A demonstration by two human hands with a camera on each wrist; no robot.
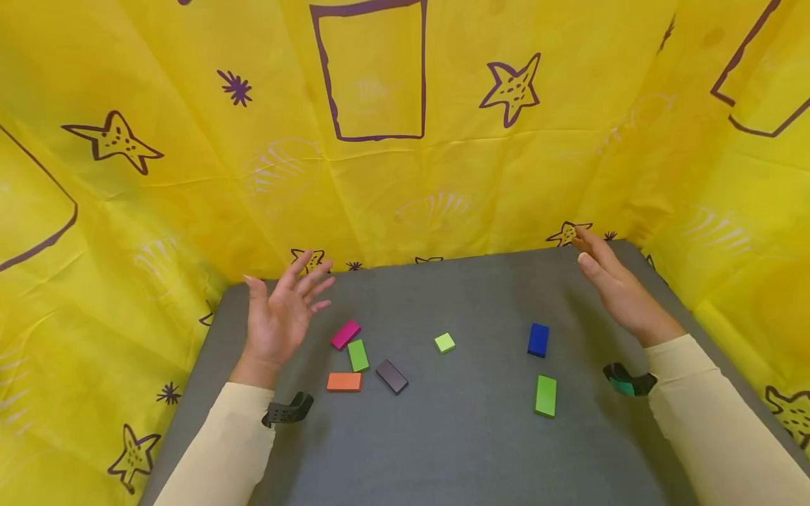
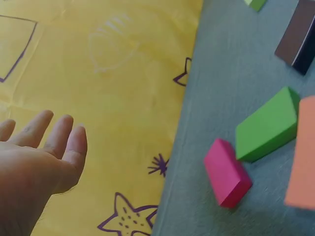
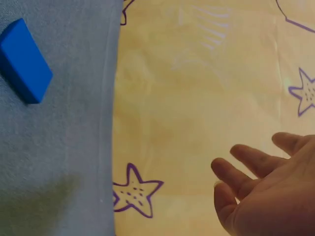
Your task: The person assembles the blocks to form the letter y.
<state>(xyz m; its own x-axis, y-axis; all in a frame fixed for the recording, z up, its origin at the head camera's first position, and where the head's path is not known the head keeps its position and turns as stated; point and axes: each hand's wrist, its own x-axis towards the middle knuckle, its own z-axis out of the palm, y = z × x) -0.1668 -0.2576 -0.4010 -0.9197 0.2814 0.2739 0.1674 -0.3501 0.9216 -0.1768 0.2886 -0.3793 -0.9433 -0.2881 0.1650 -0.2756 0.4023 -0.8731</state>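
My left hand (image 1: 278,320) is raised over the left part of the grey table, palm up with its fingers spread and nothing in it. Nearest to it lie a magenta block (image 1: 346,335), a green block (image 1: 358,355), an orange block (image 1: 344,382) and a dark grey-brown block (image 1: 391,377). On the right side my right hand (image 1: 616,284) hangs in the air with fingers extended, holding nothing. To its left lie a blue block (image 1: 538,340) and a second green block (image 1: 545,396). A small lime block (image 1: 445,342) sits mid-table.
The grey cloth-covered table (image 1: 468,450) reaches back to a yellow curtain (image 1: 380,183) printed with starfish and fish. That curtain also stands along both sides. Dark camera straps circle both wrists, as with the left wrist strap (image 1: 287,410).
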